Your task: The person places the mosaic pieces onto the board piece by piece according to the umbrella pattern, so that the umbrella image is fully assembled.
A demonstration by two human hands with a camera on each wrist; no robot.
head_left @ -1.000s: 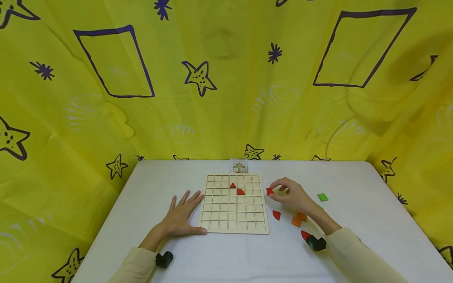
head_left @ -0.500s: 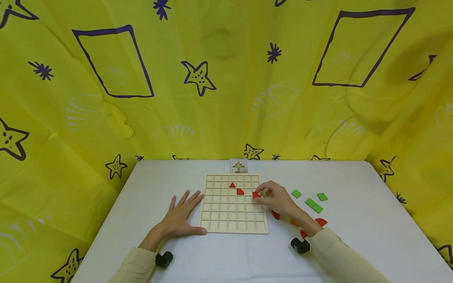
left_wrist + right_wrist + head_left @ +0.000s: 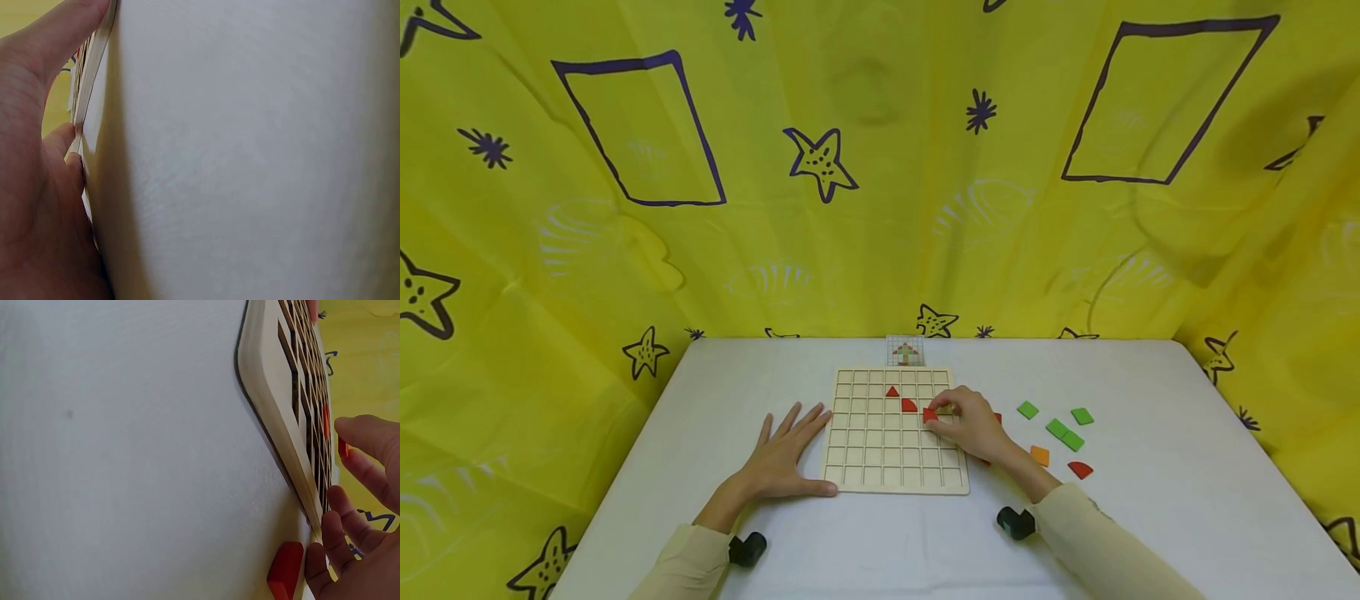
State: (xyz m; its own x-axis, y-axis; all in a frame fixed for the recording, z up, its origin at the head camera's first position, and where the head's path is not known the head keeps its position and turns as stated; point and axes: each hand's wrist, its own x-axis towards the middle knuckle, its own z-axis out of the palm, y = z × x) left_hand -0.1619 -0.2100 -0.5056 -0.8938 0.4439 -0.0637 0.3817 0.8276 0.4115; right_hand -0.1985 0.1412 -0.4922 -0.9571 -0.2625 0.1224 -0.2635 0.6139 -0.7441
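A pale wooden grid board lies on the white table. A red triangle tile and a red quarter-circle tile sit in its cells. Just right of them, the thumb and index finger of my right hand pinch another red tile with a curved edge. The right wrist view shows this held tile above the board's surface. My left hand lies with fingers spread at the board's left side, its thumb and fingertips touching the edge.
Several green square tiles, an orange tile and a red quarter-circle lie right of the board. My right hand and forearm partly cover other red pieces. A small pattern card stands behind the board, before a yellow curtain.
My right hand has carried the red tile leftward from beside the board to over its cells, uncovering green tiles on the table. My left hand has stayed in place.
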